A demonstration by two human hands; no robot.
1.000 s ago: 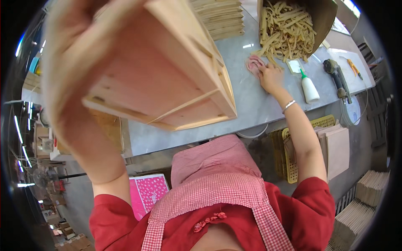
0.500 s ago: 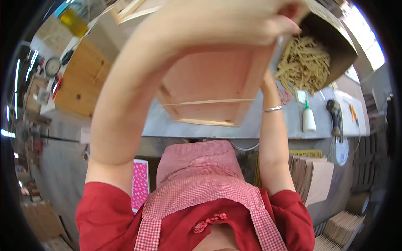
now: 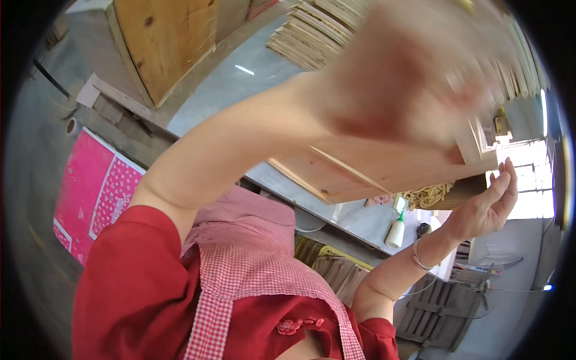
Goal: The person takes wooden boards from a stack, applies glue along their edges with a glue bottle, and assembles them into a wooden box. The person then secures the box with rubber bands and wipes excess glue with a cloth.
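A pale wooden panel with a raised frame and a cross strip (image 3: pixel 372 165) is tilted over the grey table (image 3: pixel 354 223). My left arm reaches across in front of it, and my left hand (image 3: pixel 408 84) is a large blur above the panel; its fingers and any grip cannot be made out. Beside the panel's right end, my right hand (image 3: pixel 489 201) is raised with its fingers stretched upward and the thumb apart. It appears to hold nothing; whether the fingertips touch the wood I cannot tell. A silver bracelet (image 3: pixel 419 257) circles that wrist.
Under the panel's lower right edge are a white glue bottle with a green nozzle (image 3: pixel 396 231) and a box of curled wood strips (image 3: pixel 429 195). Stacked wooden strips (image 3: pixel 312 36) lie at the back. A knotty wooden board (image 3: pixel 165 45) stands left; pink patterned sheets (image 3: pixel 99 192) are below.
The view has swung right. The panel has turned and its far end tips to the right. My right hand has moved from behind the panel's edge out to its right, fingers now visible.
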